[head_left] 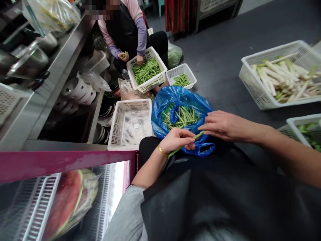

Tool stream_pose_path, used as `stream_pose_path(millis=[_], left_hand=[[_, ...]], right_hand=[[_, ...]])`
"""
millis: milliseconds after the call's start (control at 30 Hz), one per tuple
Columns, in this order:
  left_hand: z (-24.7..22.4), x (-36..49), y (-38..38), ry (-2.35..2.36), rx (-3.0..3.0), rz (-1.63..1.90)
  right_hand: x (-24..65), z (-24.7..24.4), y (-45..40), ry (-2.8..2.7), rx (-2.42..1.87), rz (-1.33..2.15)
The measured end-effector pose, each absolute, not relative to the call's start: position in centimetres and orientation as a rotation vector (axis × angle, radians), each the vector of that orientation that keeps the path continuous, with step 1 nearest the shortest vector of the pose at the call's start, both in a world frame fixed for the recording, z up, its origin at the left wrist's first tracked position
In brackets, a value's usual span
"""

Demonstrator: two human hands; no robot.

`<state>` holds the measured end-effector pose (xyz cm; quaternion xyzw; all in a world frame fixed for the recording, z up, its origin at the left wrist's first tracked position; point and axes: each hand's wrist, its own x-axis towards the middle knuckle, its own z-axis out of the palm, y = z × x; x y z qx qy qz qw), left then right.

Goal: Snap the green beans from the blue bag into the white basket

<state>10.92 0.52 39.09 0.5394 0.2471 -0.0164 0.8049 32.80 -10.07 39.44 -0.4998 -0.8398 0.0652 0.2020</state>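
Observation:
A long green bean [175, 152] runs under and through the fingers of my left hand [177, 139], which is closed on it. Its upper tip reaches my right hand [220, 124], whose thumb and fingers pinch that end. Just beyond both hands, a blue plastic bag [160, 100] lies open with many green beans [185, 116] inside. An empty white basket [145, 147] stands left of the bag.
Across from me a person [125, 30] handles beans over a white basket [157, 80]. A smaller basket [193, 80] holds bean pieces. At right is a crate [271, 104] of pale stalks; at left are a steel counter [57, 63] and a lit display case [105, 194] with watermelon.

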Motion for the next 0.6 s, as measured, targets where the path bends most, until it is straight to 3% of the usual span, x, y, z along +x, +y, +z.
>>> stream_pose_path(millis=[267, 600], left_hand=[[37.4, 9.9, 2.2, 0.426, 0.825, -0.140], [35.9, 7.6, 3.0, 0.501, 0.819, -0.114]], right_hand=[[33.6, 39.4, -10.9, -2.130, -1.456, 0.452], [34.2, 40.0, -11.7, -1.948, -1.494, 0.699]])
